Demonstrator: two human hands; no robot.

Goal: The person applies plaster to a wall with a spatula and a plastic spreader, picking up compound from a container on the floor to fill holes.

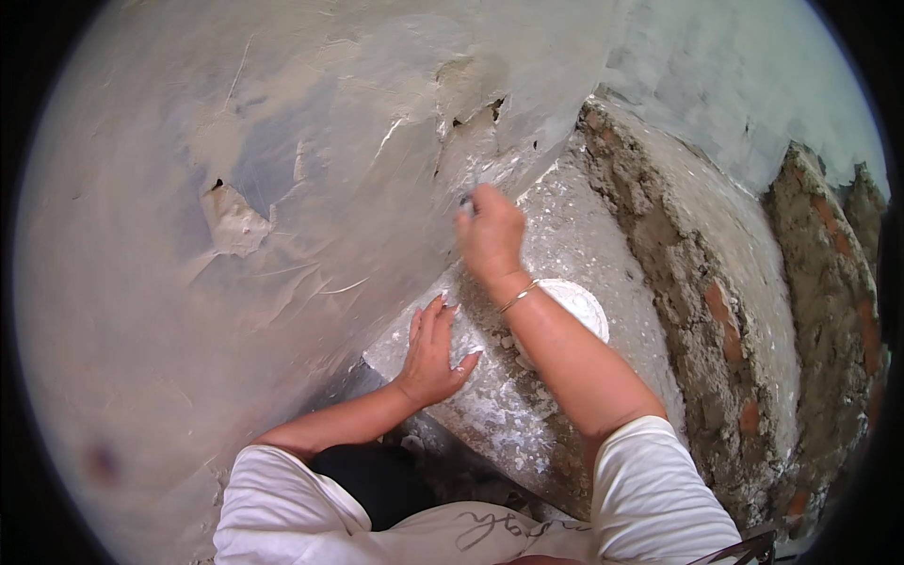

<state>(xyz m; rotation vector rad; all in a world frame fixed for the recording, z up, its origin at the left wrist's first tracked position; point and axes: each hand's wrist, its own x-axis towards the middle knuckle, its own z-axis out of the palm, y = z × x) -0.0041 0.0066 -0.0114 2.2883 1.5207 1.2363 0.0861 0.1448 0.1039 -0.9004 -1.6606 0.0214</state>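
Observation:
My right hand (490, 235) grips a small tool (467, 205), perhaps a scraper, against the grey plastered wall (141, 330) near its corner with the stair; its head is blurred. Around and above it the plaster (461, 122) is cracked and chipped, with small dark holes. My left hand (438, 353) is lower, fingers apart over the white-spattered concrete step (424, 367) beside the wall, with white material on its fingertips. A white round container (581, 303) sits on the step, partly hidden behind my right forearm.
Further stair steps rise at the right, with rough mortar and exposed red brick (725, 320) on their faces, against another pale wall (734, 66). A peeled patch (234, 221) marks the left wall. A dark gap (377, 381) shows below the step's near edge.

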